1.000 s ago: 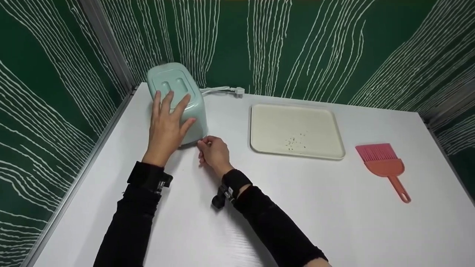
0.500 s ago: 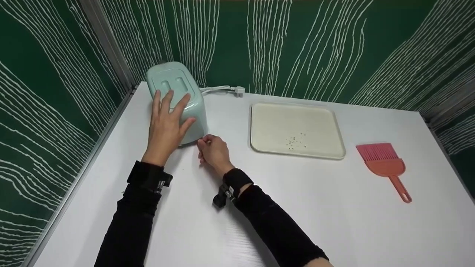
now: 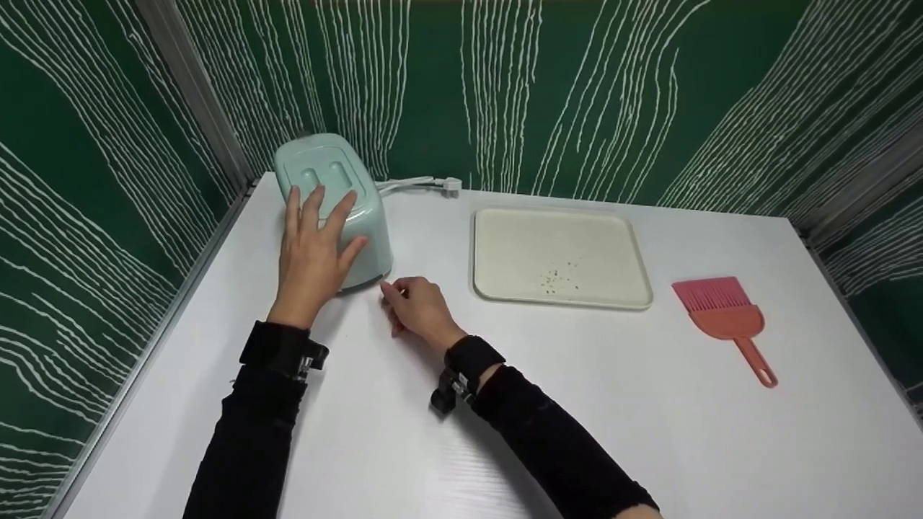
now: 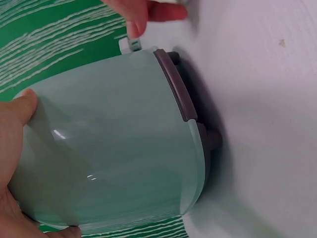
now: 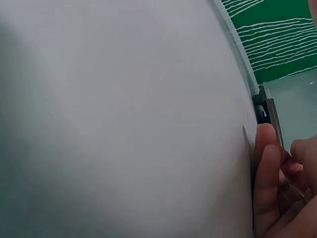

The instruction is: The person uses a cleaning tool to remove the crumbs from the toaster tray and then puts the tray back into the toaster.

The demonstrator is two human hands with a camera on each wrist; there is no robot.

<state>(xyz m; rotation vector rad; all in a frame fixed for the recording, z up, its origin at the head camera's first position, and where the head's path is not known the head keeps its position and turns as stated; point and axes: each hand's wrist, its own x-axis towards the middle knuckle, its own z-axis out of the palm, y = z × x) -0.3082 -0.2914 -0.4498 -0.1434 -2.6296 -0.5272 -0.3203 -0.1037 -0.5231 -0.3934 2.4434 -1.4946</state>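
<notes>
A mint-green toaster (image 3: pixel 371 241) stands at the back left with its lid (image 3: pixel 328 173) on. My left hand (image 3: pixel 311 256) rests on its near end, fingers spread over the lid's edge; in the left wrist view the thumb (image 4: pixel 25 106) lies against the shell. Low beside the near right corner is my right hand (image 3: pixel 418 308), fingers bent, thumb close to the index finger. A dark strip (image 4: pixel 176 87) runs along the toaster's base, and the right fingers (image 5: pixel 267 173) show near it in the right wrist view. I cannot tell whether they pinch anything small.
A cream tray (image 3: pixel 505 245) with dark crumbs lies right of the toaster. Farther right are a pink-bristled brush and orange dustpan (image 3: pixel 728 321). A white cord with a plug (image 3: pixel 452 187) lies behind, near the green wall. One small crumb (image 4: pixel 282 43) is on the white table.
My right hand has shifted slightly away from the toaster's corner, to the right. The left hand stays on the toaster. The whole head view has shifted a little.
</notes>
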